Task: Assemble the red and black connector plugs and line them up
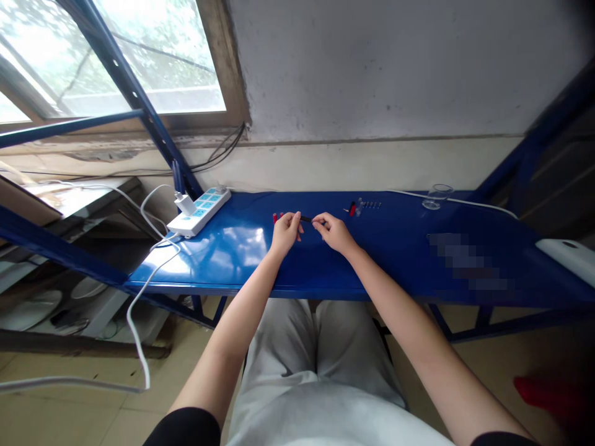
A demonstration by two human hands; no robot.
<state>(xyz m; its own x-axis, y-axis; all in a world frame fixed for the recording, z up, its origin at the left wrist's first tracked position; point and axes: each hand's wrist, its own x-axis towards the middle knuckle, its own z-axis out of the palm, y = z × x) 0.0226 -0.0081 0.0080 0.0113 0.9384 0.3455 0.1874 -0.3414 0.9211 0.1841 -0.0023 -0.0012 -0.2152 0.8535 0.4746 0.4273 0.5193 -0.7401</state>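
Observation:
Over the middle of the blue table (372, 266), my left hand (287, 232) grips one end of a thin black stick-like piece (305, 218). At its other end are the pinched fingers of my right hand (332, 230). The piece lies level between the two hands; its exact kind is too small to tell. Small red cylinders (275, 218) stand just behind my left hand, partly hidden by it. Beyond my right hand lies a small red and black piece (352, 209) with a metal tip. Beside that is a row of several tiny metallic parts (372, 205).
A white power strip (199, 212) with a plugged-in adapter sits at the table's left end, its cable hanging off the edge. A clear cup (437, 197) stands at the back right. At the right edge is a white object (569, 257). Blue frame posts rise at both sides.

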